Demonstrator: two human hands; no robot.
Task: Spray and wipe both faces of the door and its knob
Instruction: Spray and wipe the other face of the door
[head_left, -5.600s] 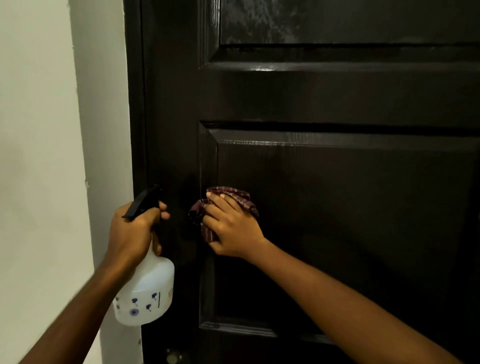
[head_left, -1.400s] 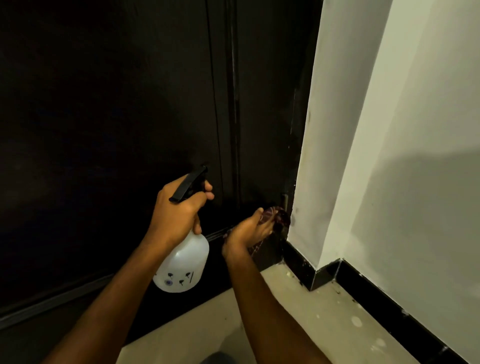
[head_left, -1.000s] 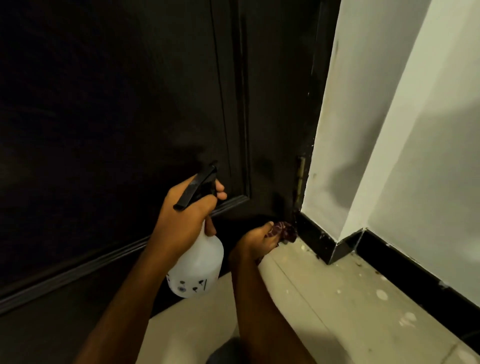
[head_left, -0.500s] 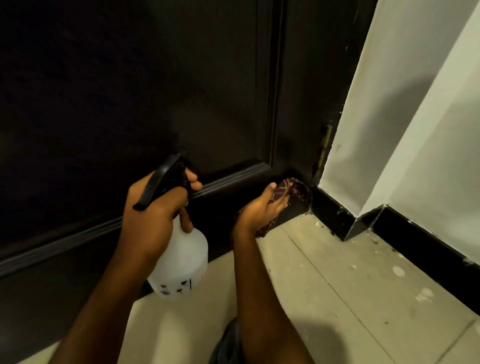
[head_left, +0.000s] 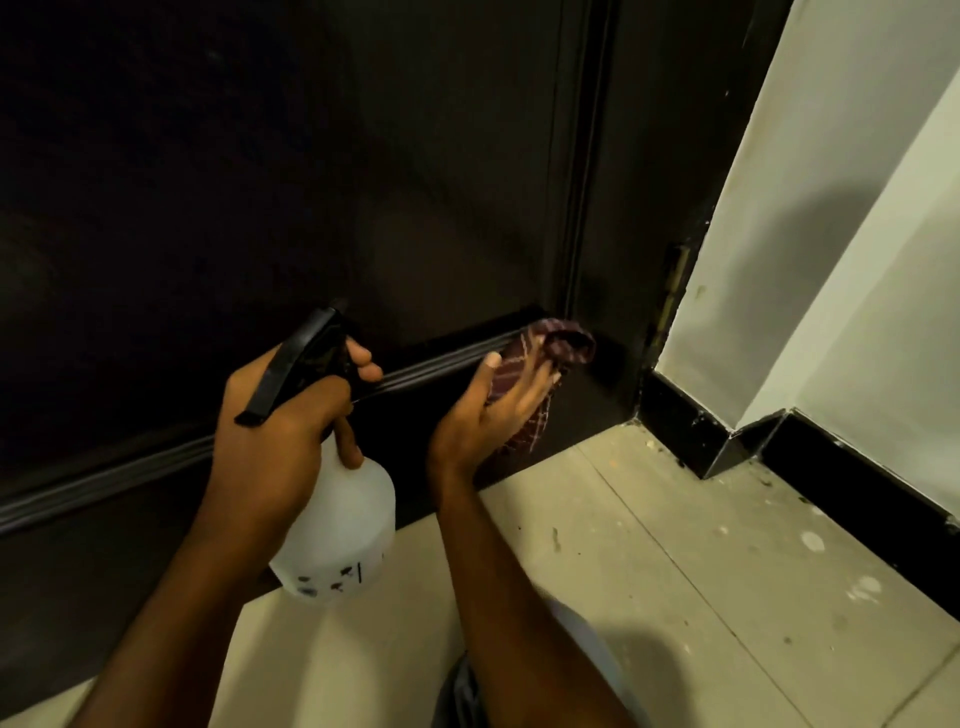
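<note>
The right hand's (head_left: 483, 415) fingers (head_left: 543, 382) lie nearly straight and close together, pressing the cloth (head_left: 569, 345) against the door (head_left: 363, 182) at its bottom corner, just under the moulding (head_left: 447, 358) and near the hinge (head_left: 675, 280). The left hand (head_left: 280, 436) is curled round the neck of the bottle (head_left: 337, 530), one finger over the black trigger (head_left: 301, 358), nozzle toward the door. This looks like wiping the lowest rail of this face, with the spray idle. Next the cloth probably needs sweeping along that rail, pressed into the moulding groove. The knob is out of view. Small dark marks near the bottle's base are too small to read, and no brand shows.
</note>
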